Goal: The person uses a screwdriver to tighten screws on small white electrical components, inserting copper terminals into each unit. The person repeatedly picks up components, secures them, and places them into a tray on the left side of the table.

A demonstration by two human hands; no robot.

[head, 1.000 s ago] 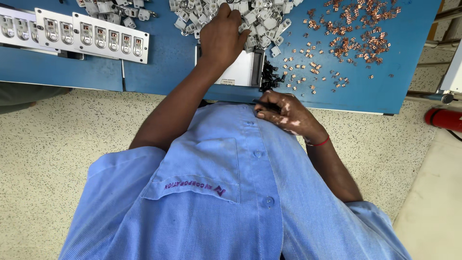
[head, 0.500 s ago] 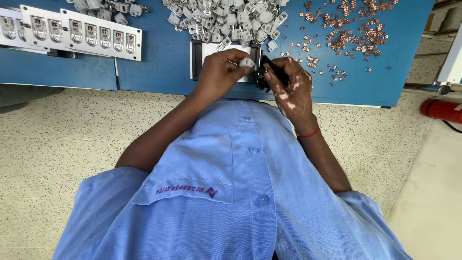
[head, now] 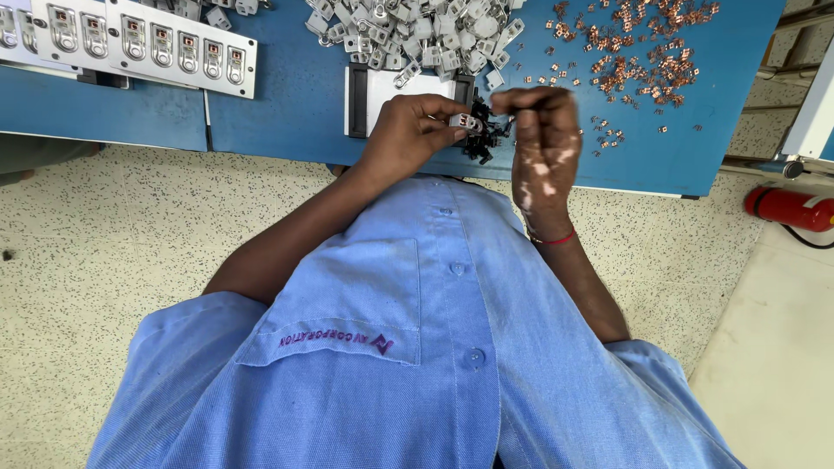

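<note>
A blue tabletop stands on a speckled terrazzo floor, with a red fire extinguisher lying at the room's edge. On the tabletop sit a heap of small grey metal parts, scattered copper-coloured clips, a white rectangular tray with black ends and long white strips of mounted pieces. Above the near edge, the left hand, its grip clamped, pinches a small grey metal part between thumb and fingertips. Just beside it, the right hand has its fingers pressed together on something too small to identify, over a cluster of black pieces.
</note>
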